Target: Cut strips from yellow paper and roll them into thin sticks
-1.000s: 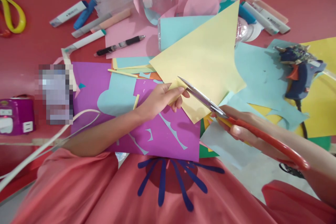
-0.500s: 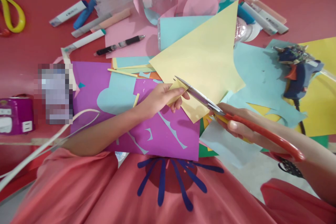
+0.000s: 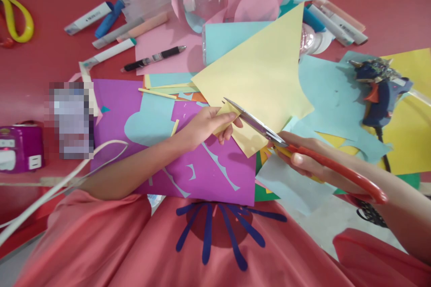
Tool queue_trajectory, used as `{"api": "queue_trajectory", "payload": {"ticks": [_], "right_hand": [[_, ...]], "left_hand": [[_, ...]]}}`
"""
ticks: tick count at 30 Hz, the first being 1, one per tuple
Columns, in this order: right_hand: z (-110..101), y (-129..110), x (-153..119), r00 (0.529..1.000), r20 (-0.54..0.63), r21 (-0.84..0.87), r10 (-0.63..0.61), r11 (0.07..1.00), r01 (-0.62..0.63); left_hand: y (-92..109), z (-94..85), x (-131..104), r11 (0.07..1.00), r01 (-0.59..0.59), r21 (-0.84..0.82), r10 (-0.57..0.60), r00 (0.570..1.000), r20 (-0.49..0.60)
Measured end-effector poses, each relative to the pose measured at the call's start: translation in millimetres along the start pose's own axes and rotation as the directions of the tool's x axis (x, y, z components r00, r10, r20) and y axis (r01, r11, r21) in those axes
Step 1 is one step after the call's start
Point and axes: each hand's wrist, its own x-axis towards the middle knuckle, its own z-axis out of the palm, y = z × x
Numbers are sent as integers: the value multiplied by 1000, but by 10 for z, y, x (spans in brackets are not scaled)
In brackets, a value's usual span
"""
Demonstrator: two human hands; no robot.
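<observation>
My left hand (image 3: 215,124) pinches a small folded piece of pale yellow paper (image 3: 227,109) between thumb and fingers. In my right hand (image 3: 305,152) is a pair of scissors (image 3: 261,129) with red and yellow handles. Its blades point up and left, nearly together, and meet the yellow piece at my left fingertips. Behind the blades lies a large pale yellow sheet (image 3: 262,67), its top corner pointing up and right. Under my left hand is purple paper (image 3: 232,179) with light blue offcuts (image 3: 220,168) on it. Whether the small piece joins the large sheet I cannot tell.
Several markers (image 3: 109,52) and a black pen (image 3: 153,58) lie beyond the papers. A clear bottle (image 3: 308,38) sits behind the yellow sheet. At the right, a blue glue gun (image 3: 382,103) rests on light blue paper (image 3: 332,94). A white cable (image 3: 50,188) crosses the left side.
The right end of the scissors' red handle has shifted slightly left. My left hand, the yellow piece and the blade tips look unmoved.
</observation>
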Motion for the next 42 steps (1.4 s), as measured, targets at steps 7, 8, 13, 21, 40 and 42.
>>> {"api": "queue_trajectory", "payload": {"ticks": [7, 8, 13, 21, 40, 42], "right_hand": [[17, 37, 23, 1000, -13, 17, -16, 1000, 16], [20, 38, 26, 1000, -17, 17, -22, 1000, 22], [34, 31, 37, 998, -40, 11, -54, 998, 55], [34, 50, 20, 997, -56, -7, -55, 998, 55], [-3, 96, 0, 944, -310, -378, -116, 926, -10], [-69, 77, 28, 911, -368, -519, -185, 854, -36]], "left_hand": [[-24, -11, 10, 1000, -9, -5, 9, 1000, 11], [-23, -12, 11, 1000, 0, -6, 0, 1000, 11], [-16, -25, 13, 999, -10, -40, 11, 999, 46], [-17, -31, 9, 998, -29, -60, 33, 998, 62], [-48, -32, 14, 1000, -15, -5, 16, 998, 57], [-48, -22, 12, 1000, -29, -6, 29, 999, 39]]}}
